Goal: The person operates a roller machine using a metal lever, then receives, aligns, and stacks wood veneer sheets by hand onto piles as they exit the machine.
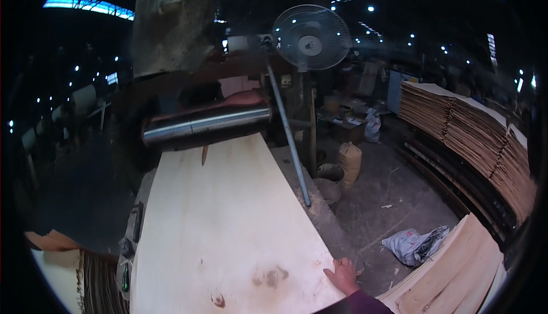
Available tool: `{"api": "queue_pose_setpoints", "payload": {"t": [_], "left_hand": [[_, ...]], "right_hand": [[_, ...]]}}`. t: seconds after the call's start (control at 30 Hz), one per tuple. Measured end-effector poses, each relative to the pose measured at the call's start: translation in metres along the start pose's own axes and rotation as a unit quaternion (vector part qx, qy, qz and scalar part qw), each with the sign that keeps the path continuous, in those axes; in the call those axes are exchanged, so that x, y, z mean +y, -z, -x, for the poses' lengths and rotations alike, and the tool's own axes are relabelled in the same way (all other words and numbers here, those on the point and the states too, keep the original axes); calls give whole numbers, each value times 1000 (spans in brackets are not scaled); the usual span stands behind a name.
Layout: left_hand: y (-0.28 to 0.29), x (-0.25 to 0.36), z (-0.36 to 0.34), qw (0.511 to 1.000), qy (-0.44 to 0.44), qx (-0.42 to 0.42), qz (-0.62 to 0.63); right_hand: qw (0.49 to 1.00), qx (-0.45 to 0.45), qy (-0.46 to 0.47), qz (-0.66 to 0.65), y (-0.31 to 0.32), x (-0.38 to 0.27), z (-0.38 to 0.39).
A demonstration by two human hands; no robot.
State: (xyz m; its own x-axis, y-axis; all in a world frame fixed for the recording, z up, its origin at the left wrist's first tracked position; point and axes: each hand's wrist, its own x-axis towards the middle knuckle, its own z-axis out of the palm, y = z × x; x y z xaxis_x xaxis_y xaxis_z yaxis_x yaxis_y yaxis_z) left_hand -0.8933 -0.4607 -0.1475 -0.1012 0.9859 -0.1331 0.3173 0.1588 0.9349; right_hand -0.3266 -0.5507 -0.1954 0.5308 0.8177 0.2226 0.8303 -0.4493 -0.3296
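A long pale wood veneer sheet (228, 211) stretches away from me, its far end at a shiny metal roller (208, 123). It has a dark slit near the roller and brown knots at the near end. At its near right edge, my right hand (343, 277) grips the sheet, thumb on top and the other fingers bent at the edge. Their undersides are hidden. My left hand is out of view.
Leaning beside the roller is a metal rod (290, 143), near a fan (310, 44). On the right stand tall veneer stacks (462, 125) and a nearer pale pile (456, 274). A plastic bag (414, 244), a bucket (329, 182) and a sack (350, 161) are on the floor.
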Motion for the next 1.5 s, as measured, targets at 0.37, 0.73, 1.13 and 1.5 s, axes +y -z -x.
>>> {"api": "queue_pose_setpoints", "payload": {"t": [0.37,0.73,1.13,1.5], "left_hand": [[37,-36,4,996,34,-59,62],[72,-54,30,992,78,-60,77],[100,-51,103,982,80,-170,14],[106,-27,-83,998,-42,29,-45]], "right_hand": [[967,-45,-137,-208,14,10,-36],[920,-149,-200,-304,6,27,11],[928,-134,-175,-300,14,23,14],[783,-307,-136,-524,156,-30,-31]]}}
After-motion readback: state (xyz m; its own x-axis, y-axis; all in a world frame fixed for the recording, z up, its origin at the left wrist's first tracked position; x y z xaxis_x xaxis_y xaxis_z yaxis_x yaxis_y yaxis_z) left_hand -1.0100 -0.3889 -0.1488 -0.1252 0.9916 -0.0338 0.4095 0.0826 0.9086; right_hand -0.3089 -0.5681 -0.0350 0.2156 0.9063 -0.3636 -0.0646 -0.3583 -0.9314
